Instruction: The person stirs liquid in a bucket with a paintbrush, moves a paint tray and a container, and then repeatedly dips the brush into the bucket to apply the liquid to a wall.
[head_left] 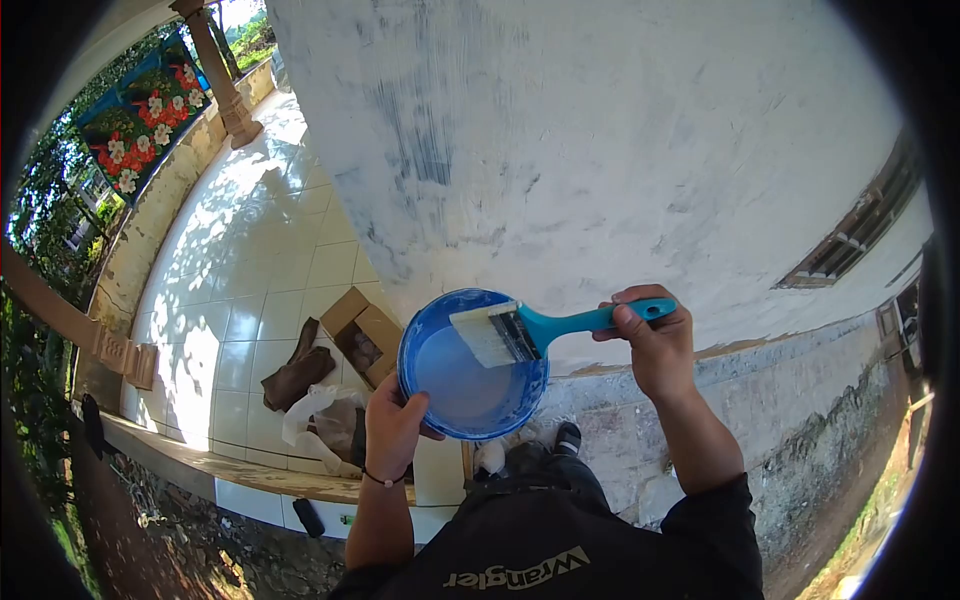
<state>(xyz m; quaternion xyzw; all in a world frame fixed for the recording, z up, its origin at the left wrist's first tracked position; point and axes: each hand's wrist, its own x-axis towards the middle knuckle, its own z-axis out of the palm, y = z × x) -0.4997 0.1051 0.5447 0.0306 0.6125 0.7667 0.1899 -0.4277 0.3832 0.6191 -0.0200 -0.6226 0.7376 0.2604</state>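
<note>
The left hand (393,425) holds the side of a blue bucket (484,434) with pale, runny paint (460,385) in it; above that, dark streaks (430,160) show on the wall (600,200), so that bit looks not fully covered; the brush (560,325) has pale bristles over the bucket; the right hand (660,345) grips its blue handle; most of the wall looks white, but I cannot tell how much is fresh
</note>
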